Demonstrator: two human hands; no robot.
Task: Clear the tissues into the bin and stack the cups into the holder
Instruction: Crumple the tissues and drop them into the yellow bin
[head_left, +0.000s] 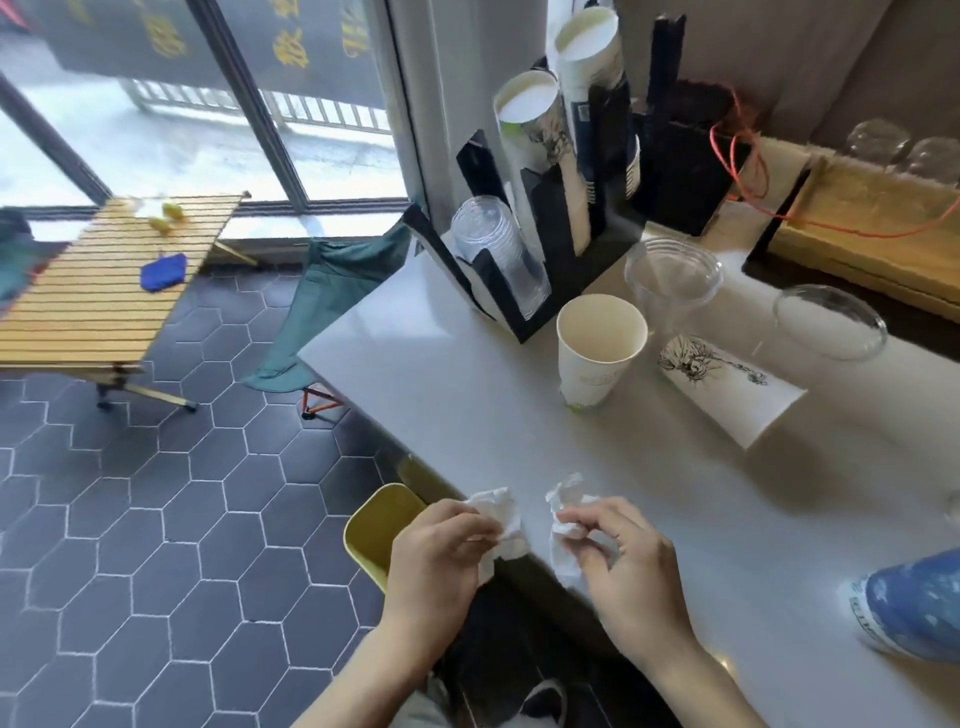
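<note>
Left hand (436, 561), right hand (628, 566) each pinching tissue; no legible writing.

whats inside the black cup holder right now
The black cup holder holds a stack of clear plastic cups in front and two stacks of paper cups behind. Its walls hide their lower ends.

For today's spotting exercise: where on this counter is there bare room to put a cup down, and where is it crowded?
Bare counter runs from the upright paper cup toward the hands holding tissues: left hand, right hand. Another free patch lies between the lying paper cup and the blue cup. It is crowded near the black holder and clear cups.
</note>
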